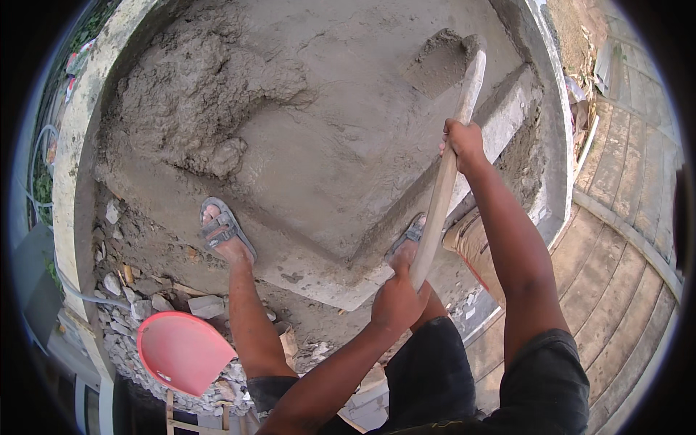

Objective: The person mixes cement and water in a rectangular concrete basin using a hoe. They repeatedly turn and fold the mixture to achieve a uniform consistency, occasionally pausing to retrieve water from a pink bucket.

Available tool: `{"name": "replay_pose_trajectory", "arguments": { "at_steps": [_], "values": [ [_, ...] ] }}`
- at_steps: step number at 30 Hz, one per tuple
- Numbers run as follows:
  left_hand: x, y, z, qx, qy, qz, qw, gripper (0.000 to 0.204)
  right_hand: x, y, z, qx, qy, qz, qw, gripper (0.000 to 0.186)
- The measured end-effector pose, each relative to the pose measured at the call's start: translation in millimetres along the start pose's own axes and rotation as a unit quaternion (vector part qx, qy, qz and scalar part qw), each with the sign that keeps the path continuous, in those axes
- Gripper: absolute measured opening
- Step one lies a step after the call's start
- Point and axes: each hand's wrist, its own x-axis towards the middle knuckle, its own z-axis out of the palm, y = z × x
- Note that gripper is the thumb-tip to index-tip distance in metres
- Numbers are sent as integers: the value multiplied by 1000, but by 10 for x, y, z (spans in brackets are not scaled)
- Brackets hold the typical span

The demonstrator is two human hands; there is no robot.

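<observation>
Tool: wooden handle [439,196], pale and slightly bent, slanting from centre-right of the frame up to the upper right; grey blade [440,61] at its top end.
Blade: lies against the wet mix, upper right; smeared with grey, so its true outline is hard to tell.
Right grip: the upper one, right grip [462,141] closed round the handle, right of centre and below the blade; arm stretched from the lower right.
Left grip: the lower one, left grip [399,299] wrapped about the bottom end of the handle, just below the frame's centre.
Mix: wet mix [319,152], grey, smooth across the middle; rough heap [188,109] piled at upper left.
Footing: left sandal [227,230] at the lower left margin of the mix; right sandal [408,235] partly hidden by the handle.
Bag: pale bag [475,250] right of centre, just right of the handle.
Lower left: red scoop [185,351], its hollow dusted pale, on grey rubble [119,337].
Edges: concrete wall [75,159] curving along the left; weathered boards [602,268] spread over the right side.
</observation>
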Motion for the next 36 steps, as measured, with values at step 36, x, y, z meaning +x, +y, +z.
{"name": "replay_pose_trajectory", "arguments": {
  "at_steps": [36],
  "values": [
    [-1889, -651, 955, 88, -47, -374, 922, 49, -1725, 3114, 377, -98, -183, 244, 947, 59]
  ]
}}
